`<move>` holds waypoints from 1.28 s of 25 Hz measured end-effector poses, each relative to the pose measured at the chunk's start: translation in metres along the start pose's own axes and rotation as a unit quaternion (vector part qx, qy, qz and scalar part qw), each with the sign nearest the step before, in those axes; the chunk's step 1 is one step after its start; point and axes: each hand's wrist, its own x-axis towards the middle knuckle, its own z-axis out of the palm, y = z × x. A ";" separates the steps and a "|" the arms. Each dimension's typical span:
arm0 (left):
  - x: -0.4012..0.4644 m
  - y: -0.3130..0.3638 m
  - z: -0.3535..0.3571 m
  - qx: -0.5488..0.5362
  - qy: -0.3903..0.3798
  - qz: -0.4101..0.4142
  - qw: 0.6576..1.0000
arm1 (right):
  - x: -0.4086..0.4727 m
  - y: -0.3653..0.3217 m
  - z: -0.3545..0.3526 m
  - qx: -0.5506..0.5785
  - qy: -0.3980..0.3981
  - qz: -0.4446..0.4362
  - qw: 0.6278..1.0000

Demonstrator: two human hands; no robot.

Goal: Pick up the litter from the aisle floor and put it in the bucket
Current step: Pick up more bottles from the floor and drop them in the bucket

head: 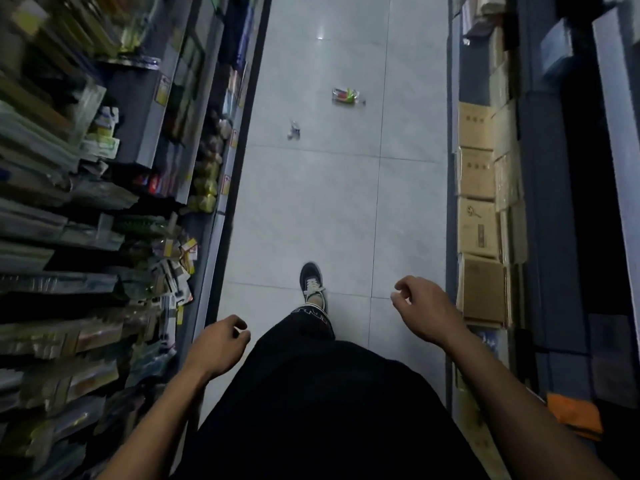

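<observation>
Litter: two pieces, wrapper, scrap (blurred); hands: two.

Open floor between shelves, boxes

The aisle floor is of large pale tiles, smooth and glossy enough to throw back a spot of light. On it lies a crinkled wrapper of shiny plastic film, red and green, and a small crumpled scrap, greyish, material unclear. The boxes along the right are matt brown cardboard. The packets on the left shelves look like glossy clear plastic. The shoe is dark matt cloth with pale laces; the trousers are matt black cloth.
</observation>
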 end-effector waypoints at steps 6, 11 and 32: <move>0.133 0.111 -0.116 0.046 -0.001 0.074 0.996 | 0.082 -0.015 -0.070 0.027 0.008 0.054 0.998; 0.236 0.221 -0.200 0.079 0.023 0.114 0.990 | 0.145 -0.002 -0.120 0.059 0.018 0.093 0.994; 0.440 0.419 -0.300 -0.076 0.024 -0.080 0.994 | 0.604 -0.052 -0.438 -0.062 -0.045 -0.075 0.994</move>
